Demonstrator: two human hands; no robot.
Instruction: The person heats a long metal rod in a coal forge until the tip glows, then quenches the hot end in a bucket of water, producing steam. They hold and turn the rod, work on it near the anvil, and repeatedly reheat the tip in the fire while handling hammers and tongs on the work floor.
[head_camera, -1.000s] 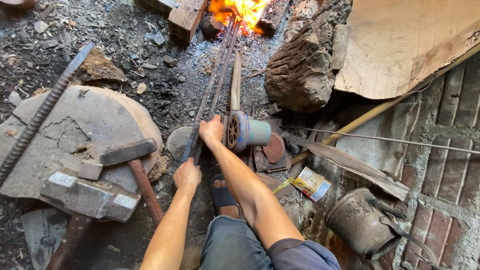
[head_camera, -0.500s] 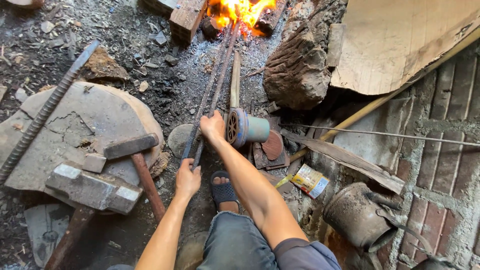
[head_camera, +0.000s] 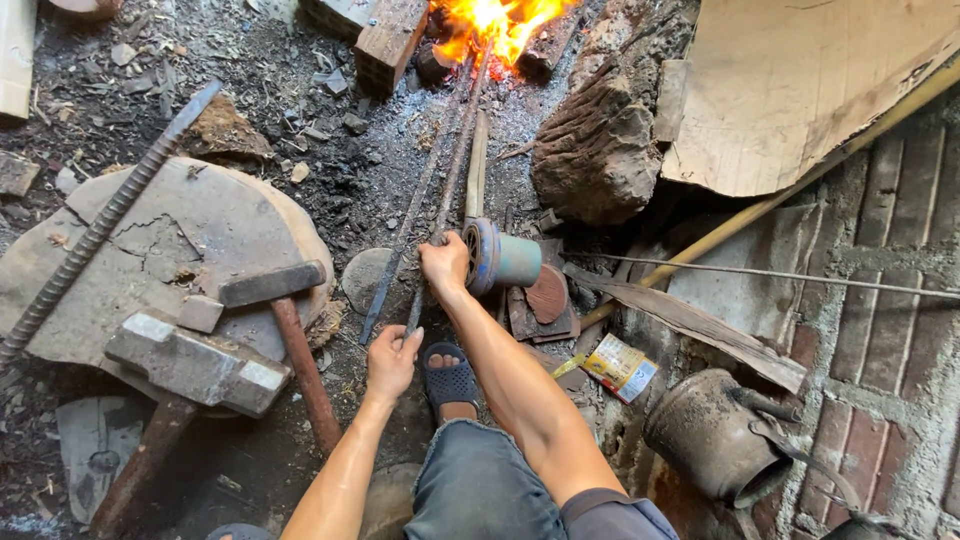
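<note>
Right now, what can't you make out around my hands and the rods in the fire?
- Head view: the rod tips are lost in the flames.
- The right hand covers what it grips, beside the blue blower.
- The left hand hides the near rod end.
- The frame's bottom edge cuts off the lower hammer handle.

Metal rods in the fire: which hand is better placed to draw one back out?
Left, probably. The left hand grips the near end of a metal rod running into the fire. The right hand rests farther up by the blue blower.
</note>
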